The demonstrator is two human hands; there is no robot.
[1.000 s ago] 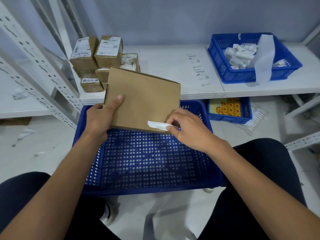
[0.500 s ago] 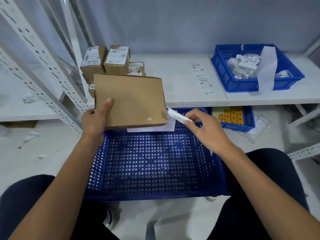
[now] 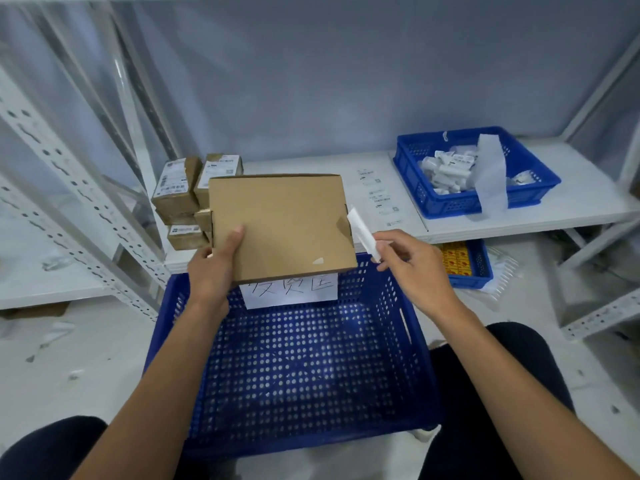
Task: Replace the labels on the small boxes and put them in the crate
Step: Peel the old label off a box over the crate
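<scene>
My left hand (image 3: 215,271) grips a flat brown cardboard box (image 3: 280,223) by its lower left corner, thumb on its top face, holding it above the far end of a large blue perforated crate (image 3: 304,368). A small white scrap of label remains near the box's lower right corner. My right hand (image 3: 412,268) pinches a peeled white label strip (image 3: 362,232) just right of the box. A stack of small labelled boxes (image 3: 183,199) sits on the white shelf behind. A strip of new labels (image 3: 379,199) lies on the shelf.
A blue bin (image 3: 474,199) of crumpled white label scraps stands on the shelf (image 3: 571,206) at right. A smaller blue bin (image 3: 481,268) with yellow packets sits on the floor below. A handwritten paper sign (image 3: 291,294) hangs inside the crate. Metal rack uprights (image 3: 69,209) run along the left.
My right hand has pulled the white label off the box's lower edge and moved it right and up, clear of the box. The box has turned flatter and risen slightly.
</scene>
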